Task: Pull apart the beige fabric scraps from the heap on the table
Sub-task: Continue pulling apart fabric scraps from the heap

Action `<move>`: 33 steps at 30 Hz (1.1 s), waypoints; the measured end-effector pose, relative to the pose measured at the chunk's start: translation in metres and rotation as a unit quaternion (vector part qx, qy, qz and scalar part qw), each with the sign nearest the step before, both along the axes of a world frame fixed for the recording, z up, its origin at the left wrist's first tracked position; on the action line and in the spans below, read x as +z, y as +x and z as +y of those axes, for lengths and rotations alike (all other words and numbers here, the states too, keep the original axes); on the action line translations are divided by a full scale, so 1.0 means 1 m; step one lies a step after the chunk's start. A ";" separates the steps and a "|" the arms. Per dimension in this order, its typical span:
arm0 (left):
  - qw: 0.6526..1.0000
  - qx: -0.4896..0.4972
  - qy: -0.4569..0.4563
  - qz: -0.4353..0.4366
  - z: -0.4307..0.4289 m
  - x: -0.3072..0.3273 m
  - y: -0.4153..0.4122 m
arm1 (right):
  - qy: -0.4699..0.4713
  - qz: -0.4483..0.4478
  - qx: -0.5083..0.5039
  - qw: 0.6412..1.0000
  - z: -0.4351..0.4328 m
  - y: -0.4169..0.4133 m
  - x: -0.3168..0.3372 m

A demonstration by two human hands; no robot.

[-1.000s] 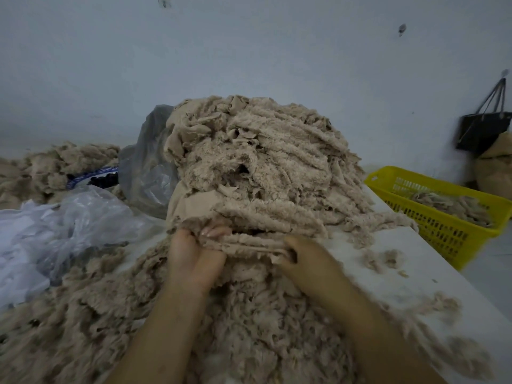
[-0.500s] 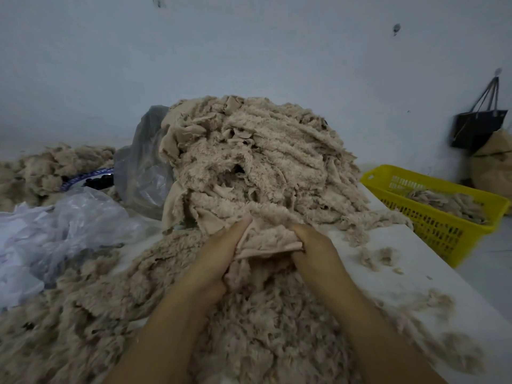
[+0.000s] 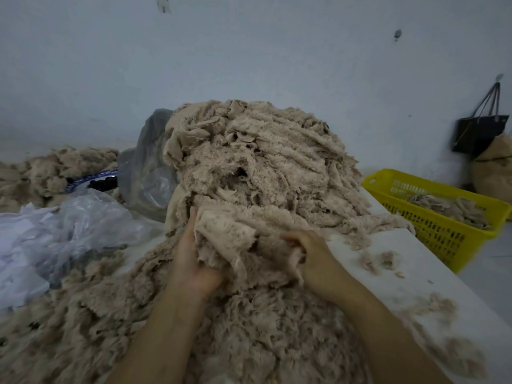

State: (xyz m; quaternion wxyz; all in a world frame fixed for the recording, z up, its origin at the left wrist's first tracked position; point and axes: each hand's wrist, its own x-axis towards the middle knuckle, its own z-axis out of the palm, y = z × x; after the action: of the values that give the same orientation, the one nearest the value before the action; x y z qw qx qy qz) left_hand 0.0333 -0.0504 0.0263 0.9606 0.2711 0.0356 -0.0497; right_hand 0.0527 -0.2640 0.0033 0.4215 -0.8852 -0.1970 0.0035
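**Both hands at one clump on the near face of the heap**

Head view: the heap (image 3: 263,162) of beige fabric scraps rises in the middle of the table (image 3: 415,267), towards its far edge. More loose scraps (image 3: 249,342) are spread across the near part, down to the near edge. At the foot of the heap both hands work one clump (image 3: 230,231).

The left hand (image 3: 191,261) lies against the clump's left side with fingers fairly straight. Its thumb is buried in fabric, so I cannot tell whether it pinches or only props. The right hand (image 3: 313,253) has its fingers curled into the clump's right end and grips it.

The stuff looks light, soft and fleecy, with frayed edges that probably cling and tangle. A tug may therefore drag neighbouring strips along or shed fluff. The smoother folded edge near the left fingers seems the better hold, because the pile there is less likely to tear away. Hands set close together on one strip should part it most cleanly.

A yellow basket (image 3: 443,236) with a few scraps sits past the table's right edge. Crumpled plastic bags (image 3: 83,223) lie at the left.
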 end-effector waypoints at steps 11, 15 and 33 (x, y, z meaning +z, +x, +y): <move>0.998 0.019 -0.043 -0.049 -0.007 0.002 0.003 | 0.107 -0.118 -0.077 0.984 0.018 -0.014 0.003; 0.999 0.042 0.018 -0.029 -0.013 0.001 0.002 | -0.008 -0.168 -0.069 0.983 0.020 -0.007 -0.003; 0.994 0.076 -0.045 -0.070 0.002 0.012 0.002 | 0.183 -0.086 -0.297 0.933 -0.003 0.001 0.005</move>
State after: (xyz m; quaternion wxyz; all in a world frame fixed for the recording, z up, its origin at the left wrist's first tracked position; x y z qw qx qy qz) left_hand 0.0351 -0.0489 0.0383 0.9730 0.2267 -0.0133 0.0410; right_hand 0.0532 -0.2671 0.0080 0.5399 -0.8076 0.0422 -0.2337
